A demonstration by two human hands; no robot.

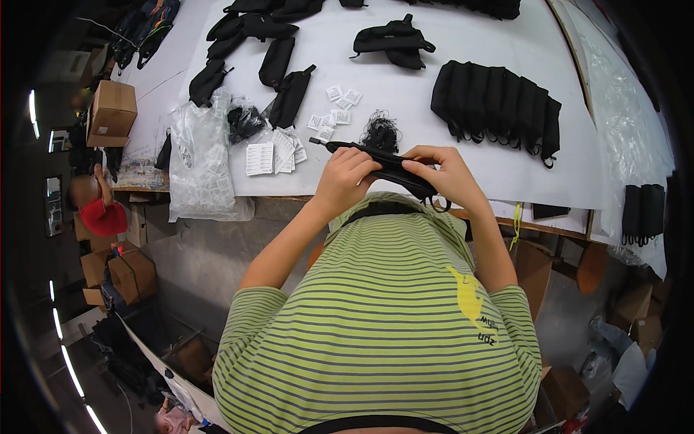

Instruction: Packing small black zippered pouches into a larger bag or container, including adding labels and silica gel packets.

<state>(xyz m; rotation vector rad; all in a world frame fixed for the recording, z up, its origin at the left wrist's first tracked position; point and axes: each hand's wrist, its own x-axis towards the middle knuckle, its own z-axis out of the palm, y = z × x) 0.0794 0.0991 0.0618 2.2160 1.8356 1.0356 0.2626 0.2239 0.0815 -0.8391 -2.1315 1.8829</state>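
A slim black fabric pouch with a strap end at its left and a loop hanging at its right is held at the table's near edge, close to my body. My left hand is closed on its left part, thumb and fingers pinching the fabric. Across from it, my right hand grips the upper edge with thumb and bent fingers. Just beyond the pouch lies a tangle of thin black cords. Small white printed labels are scattered past my left hand, and larger label sheets lie left of it.
A row of black pouches lies at the right of the white table. More black pouches are at the far left, and one bag at the back. Clear plastic drapes the left edge. A person in red is at left.
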